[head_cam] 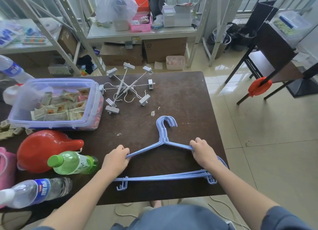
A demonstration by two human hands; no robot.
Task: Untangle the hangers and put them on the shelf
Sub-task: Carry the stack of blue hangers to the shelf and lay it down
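A stack of blue hangers (163,176) lies flat on the dark table (180,100), hooks pointing away from me. My left hand (116,159) grips the stack's left sloping arm. My right hand (202,152) grips the right sloping arm. Further back on the table lies a tangle of white clip hangers (126,88), with pegs spread out in several directions. The metal shelf (142,34) stands beyond the table's far edge, crowded with bags, baskets and boxes.
A clear plastic box of snack packets (55,102) sits at the table's left. A red jug (43,149), a green bottle (72,162) and a water bottle (34,190) lie near my left arm. A dark stand (270,45) is on the floor at right.
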